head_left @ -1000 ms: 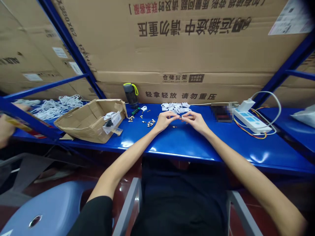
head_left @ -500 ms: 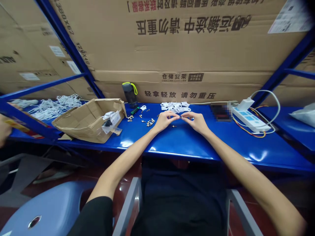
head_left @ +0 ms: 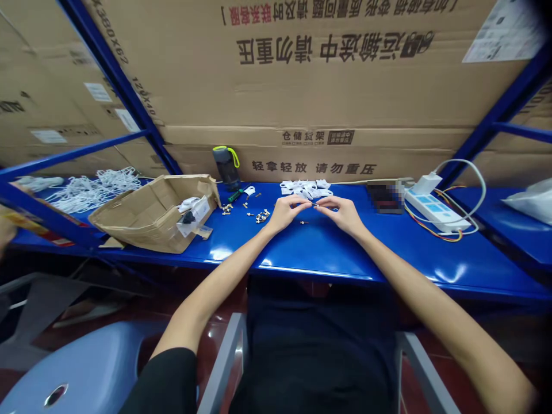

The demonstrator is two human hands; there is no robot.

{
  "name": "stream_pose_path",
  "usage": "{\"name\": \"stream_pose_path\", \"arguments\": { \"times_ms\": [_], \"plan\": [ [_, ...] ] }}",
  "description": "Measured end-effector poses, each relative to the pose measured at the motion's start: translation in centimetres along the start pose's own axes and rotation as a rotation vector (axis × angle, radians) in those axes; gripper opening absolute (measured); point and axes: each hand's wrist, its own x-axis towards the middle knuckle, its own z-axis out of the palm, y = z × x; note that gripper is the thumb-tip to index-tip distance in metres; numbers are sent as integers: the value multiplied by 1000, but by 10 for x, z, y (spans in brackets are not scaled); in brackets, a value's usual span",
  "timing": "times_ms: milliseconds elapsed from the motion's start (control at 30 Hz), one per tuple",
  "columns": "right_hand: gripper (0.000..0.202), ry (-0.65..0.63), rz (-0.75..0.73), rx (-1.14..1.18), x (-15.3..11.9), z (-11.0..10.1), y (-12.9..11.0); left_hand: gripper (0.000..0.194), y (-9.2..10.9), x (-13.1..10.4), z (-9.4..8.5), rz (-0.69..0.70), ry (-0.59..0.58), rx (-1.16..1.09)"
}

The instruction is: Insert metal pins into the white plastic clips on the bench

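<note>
My left hand [head_left: 288, 214] and my right hand [head_left: 342, 214] meet above the blue table, thumbs and forefingers pinched together. Between their fingertips is a tiny screw-like metal part [head_left: 314, 204], mostly hidden and too small to make out fully. On the tabletop just below lies a single small brass-and-dark screw-like piece [head_left: 304, 222]. Left of my left hand sits a small heap of similar brass-coloured pieces [head_left: 262, 217]. White plastic pieces [head_left: 305, 188] are spread behind my hands.
An open cardboard box [head_left: 142, 221] holding packets stands left, near a dark bottle [head_left: 226, 167] and a green-handled screwdriver [head_left: 235, 195]. White cords [head_left: 97, 188] lie farther left. Right are a dark pixelated object [head_left: 384, 198] and a power strip [head_left: 435, 210]. Another person's blurred hand [head_left: 6, 230] shows at the left edge.
My hands stay pinched together in nearly the same place, with slight finger movement. The view has shifted a little. The other person's hand at the left edge has moved slightly outward.
</note>
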Motion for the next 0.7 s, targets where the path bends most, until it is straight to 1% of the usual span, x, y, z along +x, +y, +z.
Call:
{"name": "stream_pose_path", "arguments": {
  "times_ms": [200, 467, 567, 700],
  "plan": [
    [43, 12, 22, 34, -1, 1, 1, 30, 3, -1, -1, -31, -21, -3],
    [38, 8, 8, 50, -1, 0, 2, 38, -1, -2, 0, -15, -68, 51],
    [33, 5, -32, -3, -1, -1, 1, 37, -2, -2, -1, 23, -84, 101],
    [26, 5, -123, -149, -2, -2, 2, 37, 0, -2, -4, 70, -128, 242]
  ]
}}
